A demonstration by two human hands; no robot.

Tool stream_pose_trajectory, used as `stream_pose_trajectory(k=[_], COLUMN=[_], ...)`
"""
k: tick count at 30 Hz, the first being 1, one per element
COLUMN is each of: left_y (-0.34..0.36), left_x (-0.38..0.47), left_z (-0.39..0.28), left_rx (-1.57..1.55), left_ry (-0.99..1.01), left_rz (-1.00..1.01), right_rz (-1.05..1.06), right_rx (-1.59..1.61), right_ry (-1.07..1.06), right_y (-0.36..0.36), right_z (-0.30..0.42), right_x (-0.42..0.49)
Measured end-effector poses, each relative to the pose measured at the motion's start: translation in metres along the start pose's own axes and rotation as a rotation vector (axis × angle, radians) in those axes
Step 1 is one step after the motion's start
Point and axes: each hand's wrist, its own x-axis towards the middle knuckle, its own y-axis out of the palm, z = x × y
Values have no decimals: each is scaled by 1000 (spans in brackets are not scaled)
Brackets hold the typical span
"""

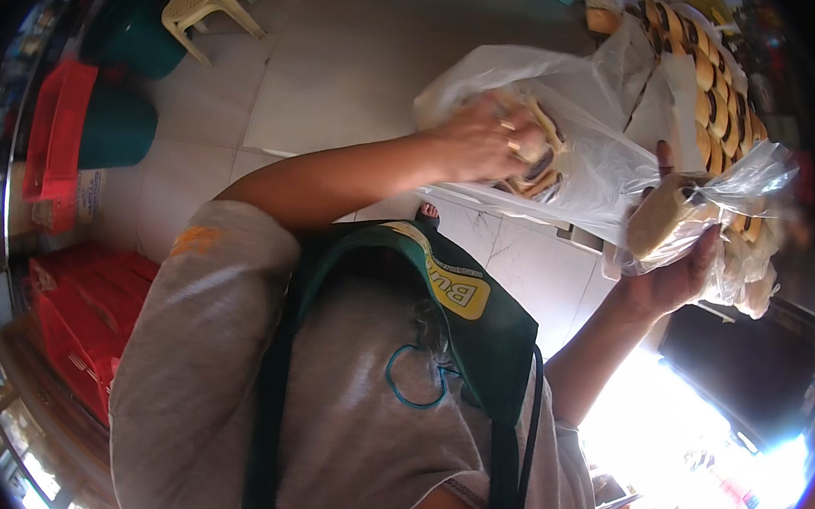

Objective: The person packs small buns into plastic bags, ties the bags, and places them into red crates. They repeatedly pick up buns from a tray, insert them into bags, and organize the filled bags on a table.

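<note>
My left hand (488, 139), blurred, reaches into the mouth of a large clear plastic bag (580, 153) lying on the table. Its fingers curl round a pale piece of bread among filled bread pieces (544, 183) with dark filling. On the right, my right hand (671, 279) holds a small clear plastic bag with a bread piece (654, 220) inside, gripping it from below and the sides. Just beyond stand rows of bread pieces with dark filling (720, 107), packed closely beside white paper.
Wrapped bread (753, 285) lies right of my right hand. A beige plastic stool (201, 1), dark green bins (120, 124), a red basket (61, 134) and stacked red crates (88, 301) stand to the left. My foot (429, 213) shows below the table edge.
</note>
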Motion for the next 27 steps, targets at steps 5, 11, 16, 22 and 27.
stream_pose_trajectory(k=[5, 11, 16, 22, 27], left_y=[17, 25, 39, 5, 18], left_x=[-25, 28, 32, 3, -23], left_z=[27, 57, 71, 11, 10], left_rx=[-361, -535, -138, -132, -292], left_ry=[-164, -341, -313, -234, -179], left_rz=[71, 20, -259, -85, 41], right_rz=[-192, -111, -197, -212, 21], right_rx=[-140, -7, -50, -85, -133], right_ry=[-92, -36, -20, 44, 43], right_y=[-18, -17, -21, -45, -45], right_z=[-8, -5, -14, -21, -4], right_x=[-18, -16, -13, -15, 7])
